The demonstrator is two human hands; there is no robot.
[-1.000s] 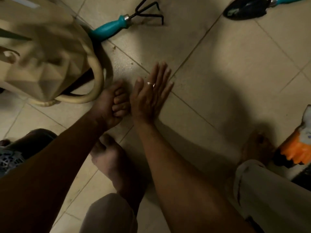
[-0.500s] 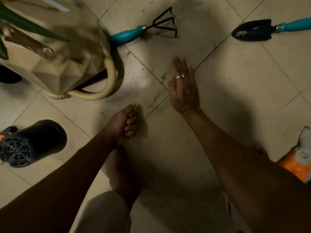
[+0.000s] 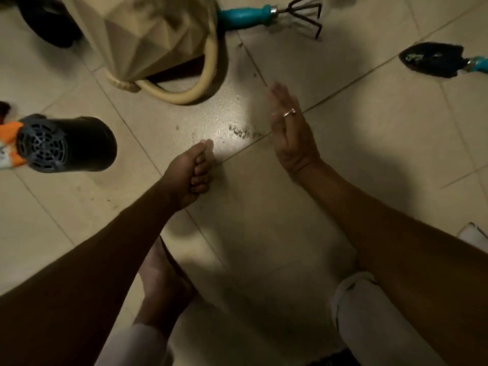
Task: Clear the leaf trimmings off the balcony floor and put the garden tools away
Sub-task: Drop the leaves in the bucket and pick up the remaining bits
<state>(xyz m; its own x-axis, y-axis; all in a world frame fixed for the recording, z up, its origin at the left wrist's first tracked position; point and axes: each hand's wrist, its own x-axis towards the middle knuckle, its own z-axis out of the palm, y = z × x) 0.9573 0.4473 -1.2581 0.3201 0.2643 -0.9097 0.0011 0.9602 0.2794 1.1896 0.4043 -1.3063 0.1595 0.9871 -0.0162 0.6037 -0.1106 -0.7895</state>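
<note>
A small scatter of green leaf trimmings [image 3: 241, 132] lies on the pale tiled floor [image 3: 369, 159], on a bright patch beside a tile joint. My right hand [image 3: 290, 136] stands on edge just right of them, fingers straight and blurred, a ring on one finger. My left hand [image 3: 190, 173] rests on the floor just below-left of the trimmings, fingers curled into a fist; whatever is inside is hidden. A teal-handled hand rake [image 3: 264, 15] lies at the top. At the right edge lies a black trowel [image 3: 435, 62] with a teal handle.
A beige faceted watering can [image 3: 148, 35] with a loop handle stands at the top left. A black round-bodied device with a grille [image 3: 66, 143] lies at the left, next to an orange and white object [image 3: 8, 143]. My bare foot [image 3: 163, 281] and knees are below.
My right hand has moved away from my left and turned on edge beside the trimmings. The view has shifted, bringing the black device further in. The left fist stays curled.
</note>
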